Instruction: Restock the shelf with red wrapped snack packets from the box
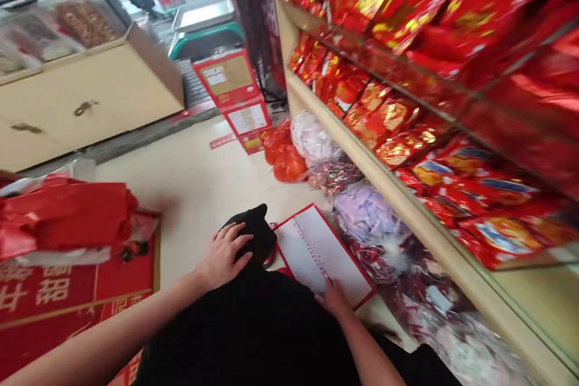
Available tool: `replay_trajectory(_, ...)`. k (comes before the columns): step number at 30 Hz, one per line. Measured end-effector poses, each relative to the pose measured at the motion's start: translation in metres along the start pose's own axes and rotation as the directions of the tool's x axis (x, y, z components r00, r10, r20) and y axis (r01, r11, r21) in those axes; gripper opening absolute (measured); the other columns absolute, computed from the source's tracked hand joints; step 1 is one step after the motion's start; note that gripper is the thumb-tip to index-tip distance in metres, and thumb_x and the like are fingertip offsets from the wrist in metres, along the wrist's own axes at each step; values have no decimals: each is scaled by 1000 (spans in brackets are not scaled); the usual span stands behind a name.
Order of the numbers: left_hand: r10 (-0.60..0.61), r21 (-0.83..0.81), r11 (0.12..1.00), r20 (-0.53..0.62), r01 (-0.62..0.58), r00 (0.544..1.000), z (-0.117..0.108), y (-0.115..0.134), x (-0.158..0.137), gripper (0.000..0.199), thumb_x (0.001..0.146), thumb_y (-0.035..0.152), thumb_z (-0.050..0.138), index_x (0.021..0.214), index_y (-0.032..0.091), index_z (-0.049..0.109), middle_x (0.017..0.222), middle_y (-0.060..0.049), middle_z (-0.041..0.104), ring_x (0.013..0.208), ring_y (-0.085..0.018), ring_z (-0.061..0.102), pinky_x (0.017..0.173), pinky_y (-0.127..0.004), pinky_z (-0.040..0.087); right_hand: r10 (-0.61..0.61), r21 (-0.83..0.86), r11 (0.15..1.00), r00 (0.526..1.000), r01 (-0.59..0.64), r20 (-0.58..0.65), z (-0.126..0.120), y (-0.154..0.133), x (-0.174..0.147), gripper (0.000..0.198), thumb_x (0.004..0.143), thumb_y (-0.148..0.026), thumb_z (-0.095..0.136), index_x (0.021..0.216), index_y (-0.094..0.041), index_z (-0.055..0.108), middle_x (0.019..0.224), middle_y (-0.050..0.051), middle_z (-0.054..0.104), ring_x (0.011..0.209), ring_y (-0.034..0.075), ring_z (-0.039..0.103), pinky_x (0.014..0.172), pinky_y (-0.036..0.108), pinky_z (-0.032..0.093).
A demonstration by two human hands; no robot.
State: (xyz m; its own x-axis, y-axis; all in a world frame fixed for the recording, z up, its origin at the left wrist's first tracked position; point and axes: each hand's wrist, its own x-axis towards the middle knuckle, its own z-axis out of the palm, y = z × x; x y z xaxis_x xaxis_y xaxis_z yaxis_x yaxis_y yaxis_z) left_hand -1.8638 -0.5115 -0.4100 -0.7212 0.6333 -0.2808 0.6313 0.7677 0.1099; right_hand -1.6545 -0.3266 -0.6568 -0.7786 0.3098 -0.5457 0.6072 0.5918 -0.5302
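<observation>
My left hand (227, 254) rests on my black-clad knee, its fingers spread and nothing in them. Beyond my lap, low down near the floor, is a flat white box (323, 247) with red edges and a line of small red print. My right hand (335, 298) is over the near part of this box, at the end of the printed line. Its fingers are small and blurred, with a dark thin mark at the fingertips, and I cannot make out whether they grip anything.
Shelves of red and gold packets (384, 111) rise on the right. Below them lie bagged goods (371, 211) and red bags (289, 163). Stacked red cartons (246, 117) stand ahead. Large red boxes (76, 289) with red bags on top are at left, a cream cabinet (90, 105) beyond.
</observation>
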Motion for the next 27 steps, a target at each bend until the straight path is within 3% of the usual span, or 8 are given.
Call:
replay_trajectory(6, -150, 172, 975, 43, 140, 988, 3, -9, 1, 25, 75, 38, 47, 93, 27, 60, 129, -4, 41, 121, -32, 27, 86, -48, 32, 68, -128, 990, 998, -66, 11, 8, -4, 20, 44, 82, -34, 42, 118, -8, 43, 119, 18, 42, 112, 28, 39, 94, 37, 29)
replay_trajectory(9, -156, 198, 970, 58, 141, 986, 2, -7, 11, 25, 75, 37, 46, 94, 27, 59, 130, -4, 40, 122, -32, 25, 87, -48, 31, 115, -146, 984, 991, -105, 65, 7, -6, 33, 45, 88, -33, 24, 116, -5, 45, 113, 19, 48, 108, 26, 44, 90, 37, 31)
replay_trajectory(14, -112, 247, 966, 119, 80, 986, 4, -2, 24, 25, 77, 36, 44, 95, 28, 58, 129, -2, 43, 126, -30, 20, 91, -49, 27, 37, -137, 991, 935, 12, 352, 25, -22, 29, 33, 87, -31, 33, 88, -16, 62, 91, 7, 62, 85, 15, 56, 77, 29, 39)
replay_trajectory(18, -112, 280, 958, 155, 65, 981, 3, 0, 26, 24, 77, 36, 44, 94, 28, 59, 131, -2, 40, 127, -31, 18, 91, -50, 27, -12, -195, 976, 919, 96, 395, 34, -37, 21, 35, 82, -36, 39, 102, -15, 59, 115, 14, 52, 112, 26, 41, 94, 41, 23)
replay_trajectory(20, -108, 294, 954, 168, 55, 980, 3, 1, 27, 24, 76, 36, 45, 94, 26, 59, 131, -3, 39, 127, -32, 17, 93, -52, 24, -11, -223, 968, 910, 114, 415, 31, -38, 23, 44, 81, -44, 39, 102, -10, 59, 110, 18, 54, 114, 29, 38, 97, 46, 16)
replay_trajectory(24, 23, 230, 970, 240, -80, 970, 25, 12, 46, 30, 76, 32, 47, 103, 23, 55, 125, -6, 45, 126, -30, 21, 101, -51, 13, 82, -267, 962, 867, 61, 492, 24, -29, 29, 48, 81, -51, 38, 86, -10, 63, 89, 14, 62, 91, 23, 55, 84, 41, 35)
replay_trajectory(26, 165, 108, 971, 340, -213, 926, 52, 26, 64, 35, 76, 29, 48, 110, 21, 51, 124, -7, 45, 124, -28, 25, 102, -48, 15, 168, -300, 954, 857, -16, 488, 23, -21, 23, 41, 81, -48, 42, 86, -12, 61, 85, 9, 63, 81, 18, 58, 76, 37, 41)
replay_trajectory(27, 251, 26, 957, 426, -290, 869, 69, 34, 75, 36, 76, 29, 48, 110, 18, 51, 122, -10, 46, 122, -28, 29, 102, -45, 20, 214, -317, 946, 858, -63, 468, 22, -16, 17, 35, 79, -44, 47, 85, -12, 60, 84, 8, 62, 79, 17, 58, 74, 35, 42)
